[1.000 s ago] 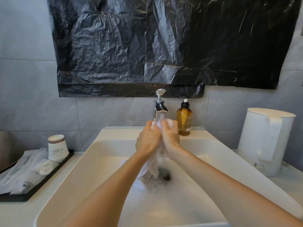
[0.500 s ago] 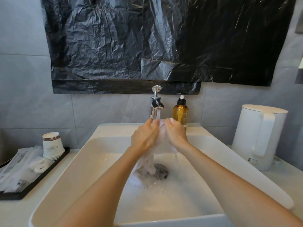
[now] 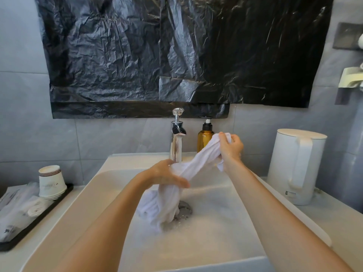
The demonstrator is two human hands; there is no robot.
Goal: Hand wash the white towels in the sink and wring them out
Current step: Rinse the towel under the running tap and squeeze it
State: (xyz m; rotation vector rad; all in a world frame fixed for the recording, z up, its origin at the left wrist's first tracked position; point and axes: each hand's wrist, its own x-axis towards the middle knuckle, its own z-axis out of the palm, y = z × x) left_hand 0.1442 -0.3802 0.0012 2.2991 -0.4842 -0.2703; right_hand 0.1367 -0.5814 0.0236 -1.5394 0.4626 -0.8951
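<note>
The sink (image 3: pixel 94 191) holds sudsy water (image 3: pixel 206 238) and the trailing towel (image 3: pixel 198 163); left hand (image 3: pixel 165 174) and right hand (image 3: pixel 230 148) each grip it.

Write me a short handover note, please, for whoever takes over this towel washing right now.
Left hand: grips the towel low down, over the sink.
Right hand: grips its upper end, raised by the soap bottle.
Towel: pulled into a rope between the hands; its tail hangs into sudsy water beside the drain.
Done: towel looks wet and soaped.
Left: wring it out fully, probably rinse. No other towel is in view.
</note>
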